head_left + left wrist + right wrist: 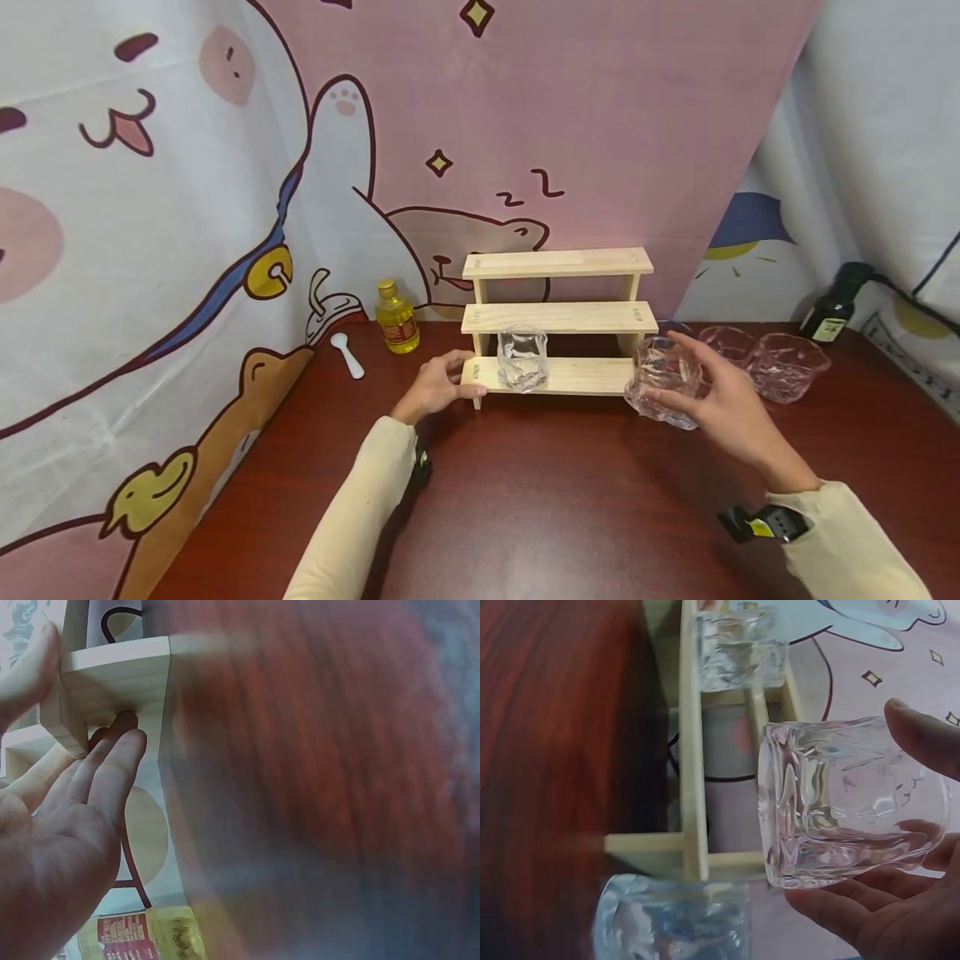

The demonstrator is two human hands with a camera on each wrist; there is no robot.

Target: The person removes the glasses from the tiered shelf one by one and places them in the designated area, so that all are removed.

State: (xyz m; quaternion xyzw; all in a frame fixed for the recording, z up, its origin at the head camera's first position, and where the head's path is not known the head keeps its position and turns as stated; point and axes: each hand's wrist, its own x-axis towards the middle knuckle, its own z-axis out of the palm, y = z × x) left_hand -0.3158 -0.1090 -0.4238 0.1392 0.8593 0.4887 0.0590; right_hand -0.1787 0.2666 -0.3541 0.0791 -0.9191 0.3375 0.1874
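Observation:
A three-tier wooden shelf rack [558, 317] stands at the back of the table. My left hand [437, 385] grips the left end of its lowest board, thumb in front; in the left wrist view the fingers [112, 772] reach round the board's end. On that lowest board, towards the left, sits a clear glass cup [522, 360]. Another clear glass cup [840, 802] is held by my right hand [731, 408] between thumb and fingers, off the table, by the rack's right end. Below it in the right wrist view, one more glass cup [675, 922] stands beside the rack.
To the right stand further glass cups [789, 367], with a dark bottle [831, 304] behind them. Left of the rack are a yellow oil bottle [397, 321] and a white spoon [347, 357]. A printed cloth [637, 125] hangs behind the table.

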